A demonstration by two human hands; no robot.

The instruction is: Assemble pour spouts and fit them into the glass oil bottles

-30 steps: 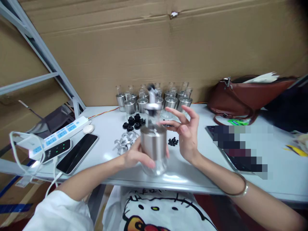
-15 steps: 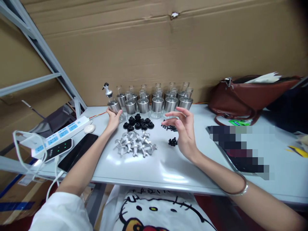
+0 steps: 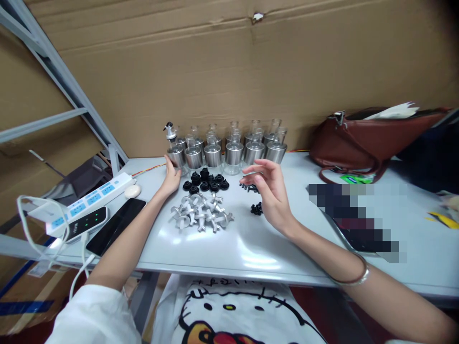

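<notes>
My left hand (image 3: 172, 179) is at the left end of a bottle row. Its stretched fingers lie along the left side of a glass bottle with a steel sleeve (image 3: 176, 156), the thumb low in front. This bottle stands upright and carries a silver-and-black pourer (image 3: 169, 131). My right hand (image 3: 270, 196) hovers with loosely bent, parted fingers and nothing visible in them. Beneath and beside it lie small black pieces (image 3: 250, 187) and a cluster of tiny black parts (image 3: 256, 209). Black stoppers (image 3: 204, 185) are heaped before the bottles, and silver spout pieces (image 3: 201, 213) lie nearer me.
Several open-necked bottles with steel sleeves (image 3: 234, 154) stand in two rows against the cardboard (image 3: 229, 71). On the left lie a power strip (image 3: 93, 198), a phone (image 3: 116, 227) and white cables. A brown bag (image 3: 373, 138) and a pixelated dark object (image 3: 355, 222) are at the right.
The bottle with the pourer has shifted right, closer to the row, and stands straighter. My left hand has moved with it, its fingers straightening. My right hand has barely moved.
</notes>
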